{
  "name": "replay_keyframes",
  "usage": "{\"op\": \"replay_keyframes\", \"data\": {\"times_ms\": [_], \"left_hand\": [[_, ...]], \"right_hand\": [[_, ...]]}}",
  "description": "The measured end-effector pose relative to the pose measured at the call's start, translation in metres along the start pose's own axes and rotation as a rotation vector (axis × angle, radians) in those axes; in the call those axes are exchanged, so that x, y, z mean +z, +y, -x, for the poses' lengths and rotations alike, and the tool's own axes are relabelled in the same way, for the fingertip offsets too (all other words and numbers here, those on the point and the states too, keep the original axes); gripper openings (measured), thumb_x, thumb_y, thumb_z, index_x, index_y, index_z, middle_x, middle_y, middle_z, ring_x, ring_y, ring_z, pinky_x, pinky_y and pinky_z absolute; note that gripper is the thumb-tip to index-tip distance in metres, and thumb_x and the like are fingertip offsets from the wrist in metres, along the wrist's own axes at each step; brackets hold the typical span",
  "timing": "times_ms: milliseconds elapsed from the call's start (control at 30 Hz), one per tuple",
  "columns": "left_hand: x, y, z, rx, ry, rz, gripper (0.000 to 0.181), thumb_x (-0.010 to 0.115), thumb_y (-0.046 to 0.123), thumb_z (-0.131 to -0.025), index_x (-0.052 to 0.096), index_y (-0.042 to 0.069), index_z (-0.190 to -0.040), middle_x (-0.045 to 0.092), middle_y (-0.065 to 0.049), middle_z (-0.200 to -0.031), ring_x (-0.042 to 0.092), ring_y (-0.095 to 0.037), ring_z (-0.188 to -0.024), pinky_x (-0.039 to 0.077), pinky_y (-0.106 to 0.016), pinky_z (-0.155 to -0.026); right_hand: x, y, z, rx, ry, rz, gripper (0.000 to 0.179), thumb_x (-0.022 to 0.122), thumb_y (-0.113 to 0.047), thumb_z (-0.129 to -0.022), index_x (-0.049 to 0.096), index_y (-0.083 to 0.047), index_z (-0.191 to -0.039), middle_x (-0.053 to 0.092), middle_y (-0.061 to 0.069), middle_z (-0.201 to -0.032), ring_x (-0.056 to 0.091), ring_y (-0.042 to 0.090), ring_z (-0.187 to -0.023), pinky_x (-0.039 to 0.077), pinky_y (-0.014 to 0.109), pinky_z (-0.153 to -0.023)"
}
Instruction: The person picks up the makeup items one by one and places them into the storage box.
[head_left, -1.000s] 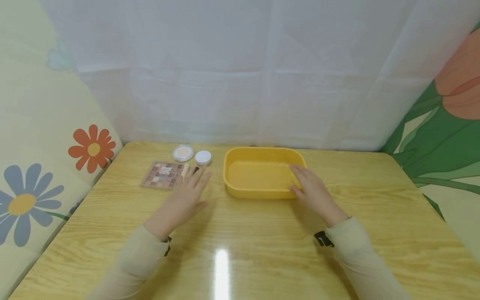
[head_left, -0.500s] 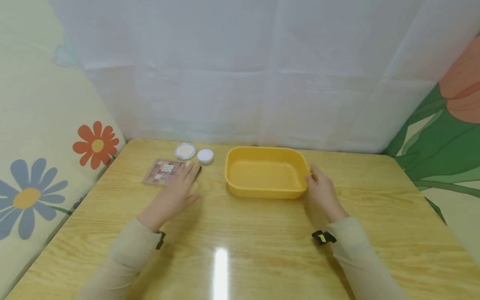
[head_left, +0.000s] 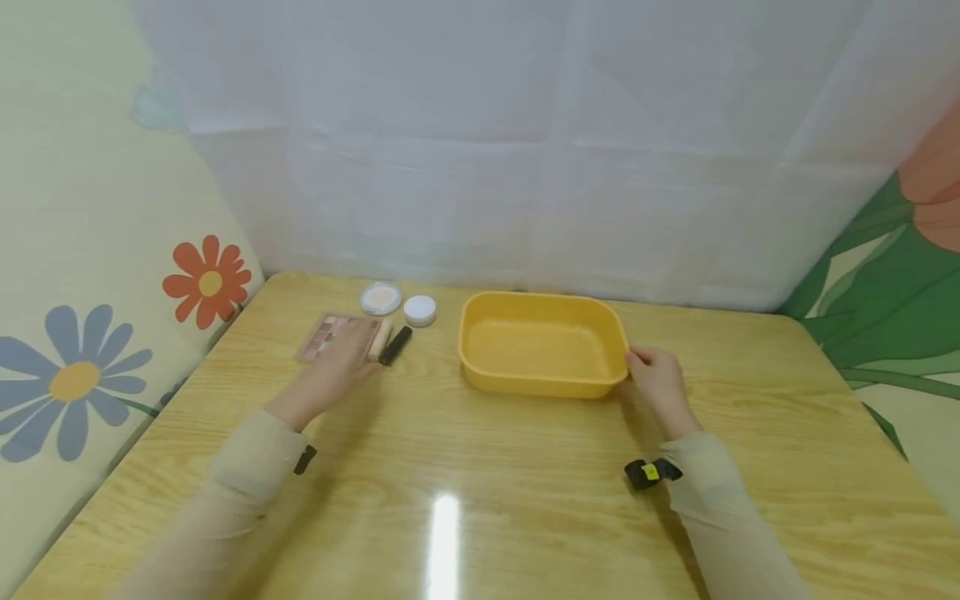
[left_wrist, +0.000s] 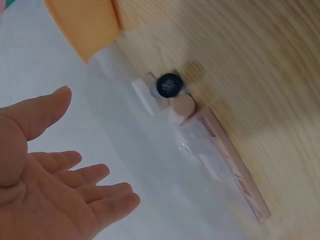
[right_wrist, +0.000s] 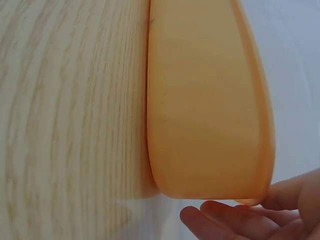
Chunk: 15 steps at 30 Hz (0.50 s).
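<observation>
My left hand [head_left: 336,367] is over the eyeshadow palette [head_left: 318,335], partly hiding it in the head view. In the left wrist view its fingers are extended and spread, apart from the palette [left_wrist: 235,170], holding nothing. A beige tube [head_left: 380,340] and a black tube [head_left: 396,346] lie right of the palette. My right hand [head_left: 663,387] is at the right end of the yellow plastic basin [head_left: 543,387], pinching its rim. In the right wrist view the thumb is at the rim and the other fingers [right_wrist: 220,220] are beside the outer wall of the basin [right_wrist: 210,100].
Behind the palette are a round compact [head_left: 380,297] and a small white round jar [head_left: 420,311]. The wooden table [head_left: 525,483] meets a white cloth [head_left: 487,167] at its back edge. Flower-patterned panels [head_left: 90,250] flank it.
My left hand has drawn back left from the tubes to above the palette, uncovering them. My right hand has moved from over the basin's right corner to its right outer end.
</observation>
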<state>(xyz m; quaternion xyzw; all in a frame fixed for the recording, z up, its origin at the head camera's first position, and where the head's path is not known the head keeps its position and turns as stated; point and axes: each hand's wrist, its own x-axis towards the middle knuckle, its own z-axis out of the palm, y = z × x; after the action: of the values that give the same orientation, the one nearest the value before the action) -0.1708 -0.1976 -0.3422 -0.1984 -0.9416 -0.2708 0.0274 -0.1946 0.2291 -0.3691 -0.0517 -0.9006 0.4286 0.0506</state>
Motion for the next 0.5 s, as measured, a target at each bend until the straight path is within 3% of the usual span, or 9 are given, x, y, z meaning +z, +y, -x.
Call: {"op": "replay_keyframes", "data": {"times_ms": [100,200,333,500], "left_hand": [[-0.002,-0.008,-0.002,-0.026,0.023,-0.044,0.058,0.062,0.001,-0.092,0.030,-0.019,-0.137,0.039,-0.041,-0.133,0.037,-0.054,-0.125,0.031,-0.063,-0.105],[-0.003,-0.015,-0.005,-0.096,0.051,-0.067,0.057,0.065,0.004,-0.090,0.036,-0.018,-0.133,0.045,-0.040,-0.128,0.043,-0.052,-0.120,0.033,-0.060,-0.105],[-0.003,-0.023,-0.009,-0.199,0.078,0.018,0.057,0.066,0.000,-0.087,0.037,-0.020,-0.131,0.045,-0.040,-0.127,0.045,-0.051,-0.118,0.033,-0.059,-0.106],[-0.004,-0.036,-0.011,-0.225,0.072,0.109,0.053,0.060,-0.005,-0.088,0.034,-0.023,-0.131,0.041,-0.040,-0.126,0.043,-0.052,-0.117,0.033,-0.060,-0.105]], "right_hand": [[0.000,0.001,0.000,0.033,-0.010,-0.045,0.037,0.044,-0.006,-0.100,0.050,0.020,-0.126,0.050,0.035,-0.128,0.048,0.045,-0.122,0.040,0.049,-0.103],[-0.001,0.002,-0.001,0.084,-0.027,-0.103,0.040,0.044,-0.009,-0.101,0.048,0.017,-0.131,0.048,0.034,-0.132,0.051,0.039,-0.119,0.049,0.036,-0.093],[-0.001,0.001,0.000,0.171,-0.064,-0.192,0.044,0.043,-0.016,-0.103,0.044,0.010,-0.138,0.047,0.030,-0.138,0.057,0.018,-0.102,0.049,0.020,-0.070],[0.001,-0.002,0.000,0.238,-0.026,-0.312,0.044,0.047,-0.017,-0.102,0.047,0.005,-0.140,0.054,0.021,-0.134,0.052,-0.005,-0.080,0.048,0.020,-0.066]]}}
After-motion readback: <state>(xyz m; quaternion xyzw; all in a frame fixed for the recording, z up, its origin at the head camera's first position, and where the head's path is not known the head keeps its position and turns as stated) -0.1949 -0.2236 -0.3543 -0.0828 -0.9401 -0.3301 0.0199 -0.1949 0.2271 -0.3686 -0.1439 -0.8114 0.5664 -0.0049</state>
